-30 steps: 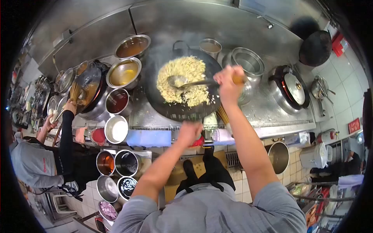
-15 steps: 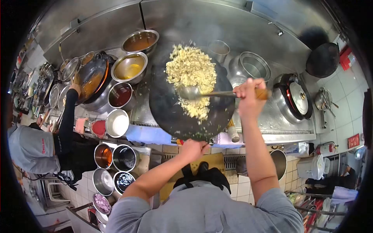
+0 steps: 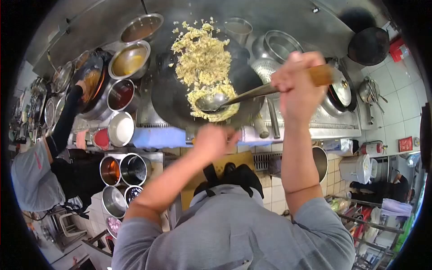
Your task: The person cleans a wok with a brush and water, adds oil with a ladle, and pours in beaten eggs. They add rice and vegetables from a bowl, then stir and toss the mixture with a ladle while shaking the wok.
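Yellow-and-white fried rice spreads upward in a loose mass over the dark wok, some grains in the air. My right hand is closed round the wooden handle end of a metal ladle. The ladle's bowl lies in the lower part of the rice. At the wok's near edge, my left hand is closed and blurred by motion. What its fingers grip is hidden.
Left of the wok are bowls of yellow liquid, red sauce and white contents. A co-worker reaches to another wok at far left. A colander and lidded pot stand right.
The rice has stretched upward, with more loose grains in the air. My right hand and the ladle handle have risen and tilted. My left hand and the wok have moved up and left in view.
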Demonstrator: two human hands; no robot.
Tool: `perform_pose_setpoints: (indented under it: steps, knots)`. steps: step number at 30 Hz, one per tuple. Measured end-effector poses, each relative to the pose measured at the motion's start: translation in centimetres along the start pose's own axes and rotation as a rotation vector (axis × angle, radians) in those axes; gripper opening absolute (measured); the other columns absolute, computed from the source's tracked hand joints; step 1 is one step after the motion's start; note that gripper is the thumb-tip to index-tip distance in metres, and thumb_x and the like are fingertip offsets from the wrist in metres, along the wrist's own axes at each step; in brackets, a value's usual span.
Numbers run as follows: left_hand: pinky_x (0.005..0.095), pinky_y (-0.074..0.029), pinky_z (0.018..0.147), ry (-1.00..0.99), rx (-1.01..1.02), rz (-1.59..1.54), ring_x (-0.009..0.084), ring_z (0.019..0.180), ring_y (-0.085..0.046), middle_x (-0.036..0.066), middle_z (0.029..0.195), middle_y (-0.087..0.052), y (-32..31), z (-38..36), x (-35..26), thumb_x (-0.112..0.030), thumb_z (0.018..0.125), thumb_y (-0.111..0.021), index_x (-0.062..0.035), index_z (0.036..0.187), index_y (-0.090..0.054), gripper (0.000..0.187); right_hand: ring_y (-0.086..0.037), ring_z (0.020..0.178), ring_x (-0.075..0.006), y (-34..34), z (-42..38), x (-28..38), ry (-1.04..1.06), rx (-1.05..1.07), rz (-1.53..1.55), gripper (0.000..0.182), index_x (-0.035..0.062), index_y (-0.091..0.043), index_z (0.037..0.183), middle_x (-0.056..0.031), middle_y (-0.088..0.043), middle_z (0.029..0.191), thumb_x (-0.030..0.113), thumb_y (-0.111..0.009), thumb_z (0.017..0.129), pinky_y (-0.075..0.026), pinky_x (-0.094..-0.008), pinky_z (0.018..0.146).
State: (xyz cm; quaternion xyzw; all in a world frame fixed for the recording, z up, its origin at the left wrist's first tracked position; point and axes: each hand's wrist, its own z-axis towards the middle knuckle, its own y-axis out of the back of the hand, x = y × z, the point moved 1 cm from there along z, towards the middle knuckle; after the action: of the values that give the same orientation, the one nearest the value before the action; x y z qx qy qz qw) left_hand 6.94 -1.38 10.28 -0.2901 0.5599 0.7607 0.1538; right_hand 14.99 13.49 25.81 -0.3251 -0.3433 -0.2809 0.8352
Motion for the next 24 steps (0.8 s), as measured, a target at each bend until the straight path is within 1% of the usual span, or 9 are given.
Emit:
perform_pose_setpoints:
  steps: [3,6,9,10,11,13,15,19,24]
  knots:
    - [0.0447,-0.049,0.054,-0.061,-0.092,0.042,0.0366,0.057,-0.06,0.015,0.061,-0.061,0.3,7.3,3.7,-0.032,0.088,-0.06,-0.0091,0.072,-0.067,0.029,-0.04,0.044,-0.0083,-2.2,0.7,-1.2,0.036,-0.079,0.099,0.024,0.0077,-0.037,0.081,-0.001,-0.045,0.056,0.007,-0.059,0.092,-0.038,-0.0259,0.044]
    - [0.0453,-0.049,0.054,-0.021,-0.274,0.07,0.0361,0.056,-0.06,0.015,0.061,-0.06,-7.3,4.9,9.0,-0.031,0.089,-0.059,-0.0089,0.069,-0.064,0.03,-0.038,0.044,-0.0085,-0.2,-0.5,-11.0,0.153,-0.11,-0.034,0.021,0.0075,-0.038,0.083,0.0003,-0.043,0.056,0.006,-0.057,0.092,-0.036,-0.0252,0.043]
    - [0.046,-0.051,0.064,0.003,-0.057,0.08,0.0336,0.055,-0.061,0.01,0.056,-0.06,-8.6,-2.4,6.2,-0.029,0.086,-0.063,-0.0093,0.066,-0.062,0.028,-0.038,0.045,-0.0078,1.9,-1.0,-8.8,0.158,-0.147,-0.033,0.02,0.008,-0.04,0.082,0.0015,-0.041,0.055,0.004,-0.056,0.092,-0.036,-0.0253,0.043]
    - [0.0455,-0.052,0.062,-0.058,-0.106,0.017,0.0332,0.056,-0.062,0.01,0.057,-0.061,-6.9,-3.3,4.1,-0.03,0.085,-0.064,-0.0092,0.068,-0.063,0.027,-0.038,0.045,-0.0079,2.1,-0.8,-6.4,0.016,-0.114,0.014,0.019,0.0083,-0.041,0.081,0.0012,-0.041,0.055,0.004,-0.055,0.092,-0.036,-0.0255,0.043]
    - [0.045,-0.052,0.061,-0.124,-0.158,-0.041,0.0328,0.056,-0.062,0.011,0.058,-0.062,-4.1,-3.1,2.0,-0.031,0.084,-0.065,-0.0092,0.069,-0.065,0.027,-0.039,0.045,-0.0081,1.8,-0.2,-3.5,-0.121,-0.08,0.062,0.019,0.0086,-0.041,0.08,0.0008,-0.041,0.055,0.003,-0.055,0.091,-0.037,-0.0257,0.044]
    - [0.0445,-0.052,0.057,-0.012,0.012,0.002,0.0334,0.057,-0.063,0.012,0.061,-0.063,1.3,1.1,0.4,-0.033,0.083,-0.065,-0.0096,0.073,-0.069,0.026,-0.038,0.044,-0.0089,1.4,0.4,0.6,-0.031,-0.007,0.086,0.02,0.0089,-0.041,0.078,0.0001,-0.04,0.055,0.002,-0.054,0.09,-0.038,-0.0276,0.045]
    - [0.0443,-0.051,0.057,-0.033,-0.015,0.063,0.0329,0.061,-0.064,0.013,0.062,-0.063,1.5,6.1,3.2,-0.041,0.087,-0.058,-0.0122,0.075,-0.069,0.033,-0.037,0.044,-0.0093,-0.1,1.1,-1.3,0.019,-0.016,0.06,0.02,0.009,-0.041,0.078,-0.0002,-0.039,0.054,0.003,-0.054,0.091,-0.038,-0.0281,0.046]
    - [0.0442,-0.048,0.054,-0.059,-0.337,0.066,0.0353,0.053,-0.058,0.013,0.054,-0.057,-7.4,5.6,9.1,-0.03,0.086,-0.062,-0.0096,0.065,-0.062,0.03,-0.037,0.044,-0.0097,-1.7,4.9,-10.1,0.027,-0.06,0.021,0.021,0.0097,-0.04,0.076,-0.0001,-0.038,0.053,0.004,-0.053,0.091,-0.039,-0.0305,0.047]
    - [0.0432,-0.052,0.059,-0.042,-0.143,0.063,0.0342,0.056,-0.062,0.012,0.057,-0.061,-3.9,1.7,4.5,-0.034,0.08,-0.067,-0.0102,0.067,-0.064,0.027,-0.037,0.045,-0.0117,-0.2,14.1,-7.3,-0.052,0.163,0.316,0.031,0.0118,-0.04,0.071,-0.0007,-0.037,0.051,0.024,-0.06,0.091,-0.037,-0.0328,0.048]
